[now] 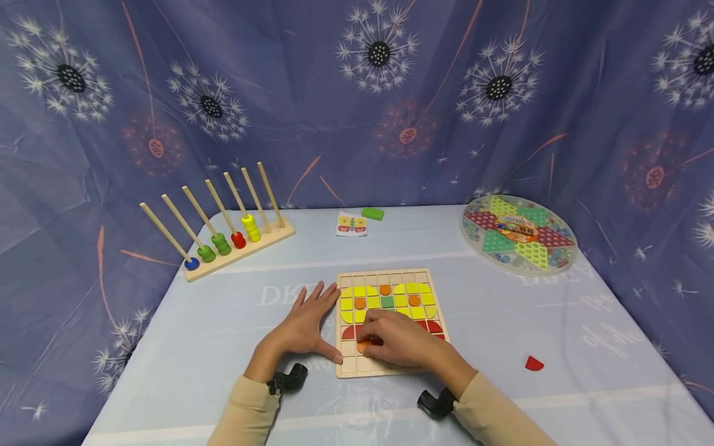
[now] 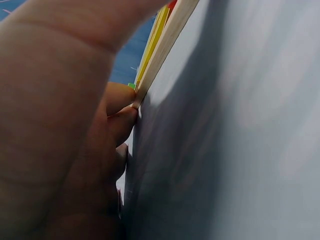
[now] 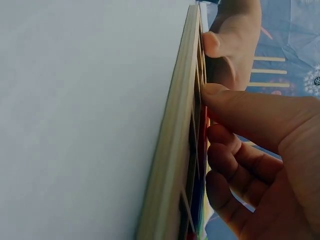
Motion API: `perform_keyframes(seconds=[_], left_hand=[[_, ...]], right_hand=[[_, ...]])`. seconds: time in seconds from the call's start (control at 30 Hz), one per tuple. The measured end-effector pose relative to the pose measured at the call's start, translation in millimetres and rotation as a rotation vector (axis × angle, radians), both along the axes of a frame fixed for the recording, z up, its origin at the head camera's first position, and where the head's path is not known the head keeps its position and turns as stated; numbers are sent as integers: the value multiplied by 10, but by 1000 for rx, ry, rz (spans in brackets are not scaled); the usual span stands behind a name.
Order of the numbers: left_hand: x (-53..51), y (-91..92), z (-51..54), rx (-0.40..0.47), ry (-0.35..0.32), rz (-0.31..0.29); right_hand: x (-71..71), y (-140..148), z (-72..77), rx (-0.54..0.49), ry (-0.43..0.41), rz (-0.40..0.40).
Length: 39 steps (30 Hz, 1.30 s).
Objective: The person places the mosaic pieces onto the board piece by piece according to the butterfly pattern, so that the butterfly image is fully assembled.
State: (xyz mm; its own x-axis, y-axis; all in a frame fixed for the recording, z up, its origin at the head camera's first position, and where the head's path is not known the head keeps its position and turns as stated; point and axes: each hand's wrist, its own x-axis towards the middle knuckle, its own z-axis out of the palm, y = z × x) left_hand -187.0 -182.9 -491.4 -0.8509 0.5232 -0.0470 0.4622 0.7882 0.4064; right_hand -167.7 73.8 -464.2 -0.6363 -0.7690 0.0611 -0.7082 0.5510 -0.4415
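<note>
A wooden grid board [image 1: 350, 367] with yellow, orange, green and red flat pieces lies in the middle of the table. My left hand [image 1: 304, 323] rests at its left side, fingers spread, with fingertips and thumb touching the edge. Over the lower part of the board, my right hand [image 1: 398, 337] pinches an orange disc [image 1: 363, 347] between thumb and fingers, at a cell below the red pieces. In the right wrist view, the right thumb [image 3: 250, 112] is down at the board's surface with the other fingers curled. The right hand covers several cells.
A red quarter-round piece [image 1: 533, 363] lies alone to the right. Behind the board are a butterfly pattern card [image 1: 351, 225] and a green block [image 1: 372, 214]. A bead abacus [image 1: 240, 251] stands back left; a round Chinese checkers board [image 1: 519, 235] lies back right.
</note>
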Motion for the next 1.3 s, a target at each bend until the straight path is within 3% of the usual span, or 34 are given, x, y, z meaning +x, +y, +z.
perform_keyframes(seconds=[0.27, 0.57, 0.83, 1.17, 1.3], left_hand=[[3, 3, -8, -1, 0, 4], [9, -1, -6, -5, 0, 16], [15, -3, 5, 10, 10, 0], [9, -10, 44, 10, 2, 4], [9, -8, 58, 11, -2, 2]], right_hand=[[-57, 229, 59, -45, -38, -67], [-142, 684, 127, -143, -123, -161], [-160, 1351, 66, -208, -178, -276], [-45, 2242, -67, -250, -192, -487], [21, 2545, -112, -277, -210, -484]])
